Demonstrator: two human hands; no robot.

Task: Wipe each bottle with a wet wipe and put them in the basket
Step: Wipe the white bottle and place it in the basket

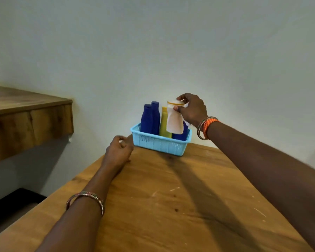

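Note:
A light blue basket [160,142] stands at the far end of the wooden table [171,197], against the wall. Two dark blue bottles [149,117] stand upright in its left part, with a yellow bottle [163,122] beside them. Another blue bottle [182,136] shows low at the right, mostly hidden. My right hand [191,110] is above the basket and pinches a white wet wipe [175,122] round a white top with a yellow ring; the wipe hangs down over the bottles. My left hand [118,151] rests on the table just left of the basket, fingers loosely curled, holding nothing.
A wooden counter [25,113] juts out from the wall at the left, higher than the table. A gap with dark floor [16,197] lies between it and the table's left edge. The pale wall stands right behind the basket.

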